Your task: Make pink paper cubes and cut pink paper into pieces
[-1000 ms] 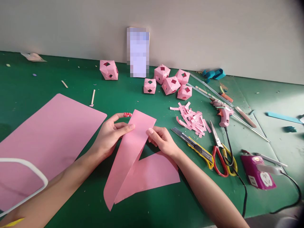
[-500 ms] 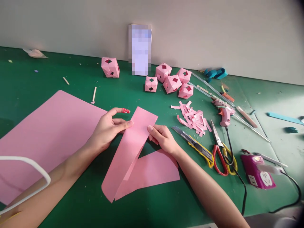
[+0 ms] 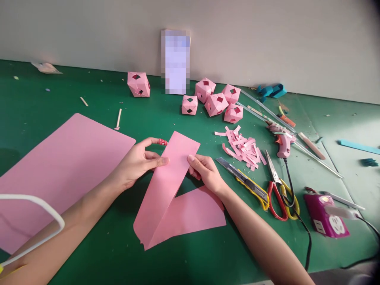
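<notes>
A wide pink paper strip is held up between my hands, its lower end slanting down toward me. My left hand pinches its left edge between thumb and fingers, with a red wrap on the index finger. On the opposite edge, my right hand grips with the thumb on top and the fingers curled below. Beneath the strip lies another pink paper piece, partly covered by it; whether the two are joined I cannot tell. A large pink sheet lies flat by my left forearm.
Pink folded paper shapes stand near the wall, beside a leaning phone. Rightward lie paper scraps, a utility knife with blade out, scissors, a glue gun and a purple power socket. A white curved bar crosses lower left.
Both hands keep hold of the strip, which has shifted slightly up and right. Its lower end has moved against the paper piece below. The whole view has drifted a little.
</notes>
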Available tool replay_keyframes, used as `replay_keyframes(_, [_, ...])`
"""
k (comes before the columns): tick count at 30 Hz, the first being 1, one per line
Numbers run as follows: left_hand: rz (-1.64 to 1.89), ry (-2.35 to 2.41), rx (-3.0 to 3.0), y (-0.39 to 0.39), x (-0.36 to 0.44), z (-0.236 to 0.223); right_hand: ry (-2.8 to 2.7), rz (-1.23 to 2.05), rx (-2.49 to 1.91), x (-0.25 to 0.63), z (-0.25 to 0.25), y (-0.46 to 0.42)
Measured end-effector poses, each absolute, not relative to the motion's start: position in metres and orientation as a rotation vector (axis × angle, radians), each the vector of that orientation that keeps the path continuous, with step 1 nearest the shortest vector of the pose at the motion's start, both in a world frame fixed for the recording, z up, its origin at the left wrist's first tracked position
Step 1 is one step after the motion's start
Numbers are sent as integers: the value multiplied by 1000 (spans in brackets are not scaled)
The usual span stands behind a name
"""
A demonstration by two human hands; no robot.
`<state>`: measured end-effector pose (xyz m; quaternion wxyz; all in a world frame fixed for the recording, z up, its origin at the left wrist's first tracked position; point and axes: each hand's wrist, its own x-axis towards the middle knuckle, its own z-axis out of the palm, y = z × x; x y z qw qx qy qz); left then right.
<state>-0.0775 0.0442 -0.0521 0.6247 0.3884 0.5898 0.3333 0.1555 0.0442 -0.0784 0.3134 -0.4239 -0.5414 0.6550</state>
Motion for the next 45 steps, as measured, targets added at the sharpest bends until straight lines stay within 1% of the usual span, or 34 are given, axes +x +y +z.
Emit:
replay_keyframes(4, [813,1402,921,43,-76,-49,-1427,1707,-1092,155,-80,43])
replay_keyframes(12, [971,1442,949,39,-67,-51,-1623,1631,-1086,154,-81,41])
replay_keyframes(16, [833,1300,777,44,-72,-49,-1570,1588,-1101,155,-81,41])
replay_keyframes(19, [760,1290,741,47,-76,-44,-1524,1616,-1079,156,-82,41])
replay_keyframes(27, [873,1380,878,44,-73,-44,-1457,1669,-1070,154,-84,41])
replay_keyframes(33, [1050,1425,890,44,-69,-49,-1693,1591,-1033,153,-81,41])
replay_keyframes(37, [1100,1434,920,43,-68,-54,-1729,1572,-1022,154,-80,41])
replay_keyframes(45, [941,1221,697,49,-71,-61,-1624,1555,-1057,154,-85,40])
